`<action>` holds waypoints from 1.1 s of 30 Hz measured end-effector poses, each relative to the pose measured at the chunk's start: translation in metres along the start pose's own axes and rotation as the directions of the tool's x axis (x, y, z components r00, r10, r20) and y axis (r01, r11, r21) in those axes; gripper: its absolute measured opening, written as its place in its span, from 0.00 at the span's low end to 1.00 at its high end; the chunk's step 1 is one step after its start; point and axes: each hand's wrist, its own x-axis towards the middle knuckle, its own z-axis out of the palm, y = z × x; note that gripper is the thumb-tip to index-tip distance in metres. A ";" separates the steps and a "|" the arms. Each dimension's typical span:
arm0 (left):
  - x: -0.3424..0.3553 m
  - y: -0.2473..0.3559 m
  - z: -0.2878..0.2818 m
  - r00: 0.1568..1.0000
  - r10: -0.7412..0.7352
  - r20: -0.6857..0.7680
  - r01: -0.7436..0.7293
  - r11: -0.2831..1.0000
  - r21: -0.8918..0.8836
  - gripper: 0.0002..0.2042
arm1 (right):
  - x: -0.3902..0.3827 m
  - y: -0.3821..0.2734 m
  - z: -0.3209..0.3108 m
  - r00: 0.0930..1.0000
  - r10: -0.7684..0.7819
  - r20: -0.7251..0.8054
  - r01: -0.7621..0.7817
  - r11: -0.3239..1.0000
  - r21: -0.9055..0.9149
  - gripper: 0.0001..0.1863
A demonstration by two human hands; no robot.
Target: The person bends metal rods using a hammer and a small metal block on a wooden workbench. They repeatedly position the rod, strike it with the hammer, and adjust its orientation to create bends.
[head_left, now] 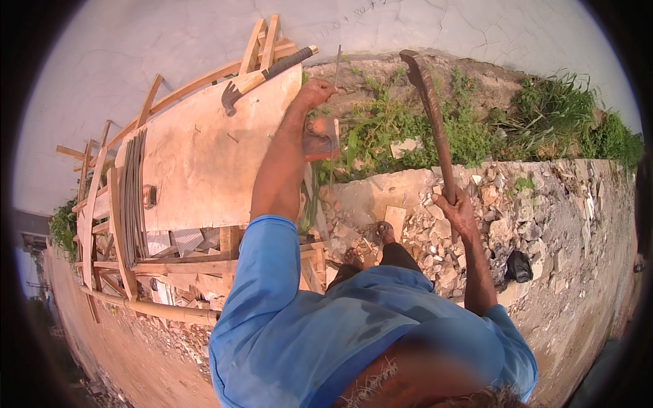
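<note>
My left hand (317, 93) is closed at the right edge of a plywood-topped bench (204, 170), with a thin metal rod (339, 62) rising out of its fingers. Just below that hand, a reddish-brown block (322, 141) sits at the bench edge; my forearm partly covers it, and I cannot make out its kind. On my right, a long rusty steel bar (439, 126) with a hooked, notched end slants up and away. My right hand (460, 212) is wrapped round its lower part. The bar's hooked end stands apart from the rod.
A claw hammer (264, 77) lies at the bench's far end. A bundle of thin rods (136, 197) and a tape measure (149, 196) lie along its left side. Rubble (500, 231), a black bag (519, 266) and weeds (462, 139) cover ground to the right. A grey wall (435, 27) stands beyond.
</note>
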 end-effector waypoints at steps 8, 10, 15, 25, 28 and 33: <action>-0.035 0.047 -0.065 0.963 -0.186 0.196 0.252 0.878 -0.406 0.15 | 0.074 -0.032 0.023 1.000 0.024 -0.012 -0.023 0.995 0.101 0.23; -0.042 0.064 -0.075 0.962 -0.182 0.206 0.251 0.887 -0.387 0.16 | 0.085 -0.037 0.017 0.998 -0.066 -0.020 0.068 0.994 0.087 0.22; -0.050 0.122 -0.028 0.939 -0.228 0.257 0.294 0.922 -0.254 0.16 | 0.146 -0.063 0.008 0.869 -0.470 -0.152 0.444 0.879 -0.175 0.24; -0.106 0.168 0.065 0.950 -0.286 0.126 0.306 0.769 -0.562 0.17 | 0.240 -0.120 0.041 0.924 -0.339 0.179 0.235 0.870 0.432 0.19; -0.135 0.168 0.094 0.943 -0.333 0.007 0.164 0.444 -0.881 0.19 | 0.248 -0.122 0.048 0.880 -0.385 0.278 0.168 0.800 0.576 0.15; -0.206 0.167 0.146 0.927 -0.167 -0.336 -0.108 0.738 -0.666 0.22 | 0.267 -0.129 0.062 0.818 -0.389 0.425 0.018 0.754 0.656 0.14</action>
